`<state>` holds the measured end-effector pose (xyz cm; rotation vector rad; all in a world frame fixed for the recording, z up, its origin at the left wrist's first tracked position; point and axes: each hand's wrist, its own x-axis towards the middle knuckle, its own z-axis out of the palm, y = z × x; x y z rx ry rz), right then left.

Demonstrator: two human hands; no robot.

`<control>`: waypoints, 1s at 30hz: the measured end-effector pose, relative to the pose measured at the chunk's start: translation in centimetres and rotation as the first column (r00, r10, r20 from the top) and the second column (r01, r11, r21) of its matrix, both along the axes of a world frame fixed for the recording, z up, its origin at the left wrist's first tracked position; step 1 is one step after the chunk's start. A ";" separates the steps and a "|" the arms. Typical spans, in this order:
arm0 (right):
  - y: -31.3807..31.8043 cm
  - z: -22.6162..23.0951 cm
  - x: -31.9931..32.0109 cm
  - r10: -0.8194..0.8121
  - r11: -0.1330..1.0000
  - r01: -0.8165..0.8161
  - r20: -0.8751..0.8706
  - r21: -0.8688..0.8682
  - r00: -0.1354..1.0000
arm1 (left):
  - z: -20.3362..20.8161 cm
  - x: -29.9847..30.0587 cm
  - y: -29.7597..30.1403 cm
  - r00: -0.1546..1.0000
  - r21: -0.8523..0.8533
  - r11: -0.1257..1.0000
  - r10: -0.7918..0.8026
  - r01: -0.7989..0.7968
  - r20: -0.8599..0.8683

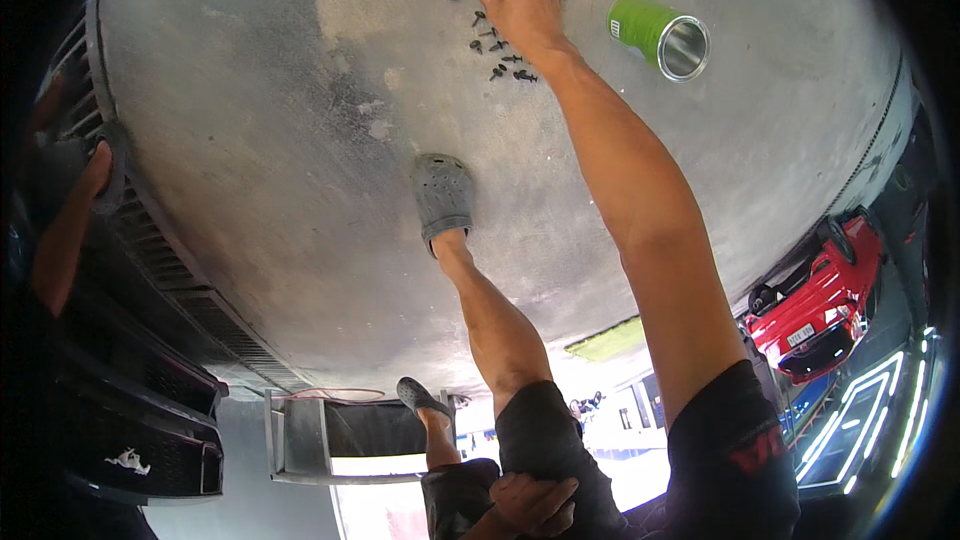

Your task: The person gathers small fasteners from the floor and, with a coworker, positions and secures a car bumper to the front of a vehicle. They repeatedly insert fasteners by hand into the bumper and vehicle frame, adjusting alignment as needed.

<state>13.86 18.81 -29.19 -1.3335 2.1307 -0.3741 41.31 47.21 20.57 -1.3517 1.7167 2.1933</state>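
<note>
Right hand (522, 2) reaches into scattered black screws (500, 45) on the concrete floor (280, 120); fingers curled, grip contents not discernible. Left hand (535, 502) rests loosely closed on thigh, holding nothing. Best to pinch one screw at a time (green can (655, 32) lies near, mouth open).

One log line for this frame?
right hand down on floor among scattered black fasteners, grip unclear | green can on its side, right of hand, apart | grey clog planted nearer
</note>
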 end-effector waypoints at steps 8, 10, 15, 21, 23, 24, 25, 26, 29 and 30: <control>1.1 2.6 -2.8 -0.529 0.776 0.482 0.836 0.406 0.147 | 0.5 -0.8 0.2 0.998 -0.100 0.994 0.049 -0.046 0.033; 0.1 1.6 -0.9 -0.557 0.830 0.413 0.610 0.375 0.564 | 0.3 -0.8 0.2 0.998 -0.115 0.993 0.041 -0.036 0.042; -2.2 0.8 2.0 -0.305 0.899 0.246 0.115 0.361 0.945 | -0.3 -0.6 0.8 0.999 -0.162 0.986 0.031 -0.027 0.028; 1.2 6.1 4.4 -0.567 0.824 0.477 0.473 0.306 0.675 | 0.5 -1.2 1.3 0.997 -0.212 0.977 0.035 -0.018 0.074; 5.9 6.7 2.4 -0.632 0.740 0.508 0.714 0.441 0.301 | 0.6 -1.3 1.7 0.998 -0.221 0.975 0.024 -0.012 0.055; 9.1 6.0 1.3 -0.596 0.713 0.468 0.803 0.523 0.011 | 0.4 -1.0 2.1 1.000 -0.199 0.980 -0.005 0.011 0.028; 11.5 6.2 1.4 -0.561 0.697 0.468 0.820 0.544 -0.117 | 0.5 -0.9 2.5 0.999 -0.176 0.983 -0.041 0.045 0.026; 13.8 6.2 1.7 -0.516 0.681 0.465 0.821 0.566 -0.244 | 0.5 -0.9 2.9 0.997 -0.151 0.985 -0.076 0.079 0.025; 17.0 8.3 0.8 -0.590 0.541 0.528 0.743 0.655 -0.317 | -0.2 -0.7 3.8 1.000 -0.188 0.982 -0.016 0.012 -0.018; 17.3 8.4 0.8 -0.650 0.529 0.542 0.722 0.653 -0.237 | -0.2 -0.9 3.7 1.000 -0.202 0.979 0.007 -0.008 -0.006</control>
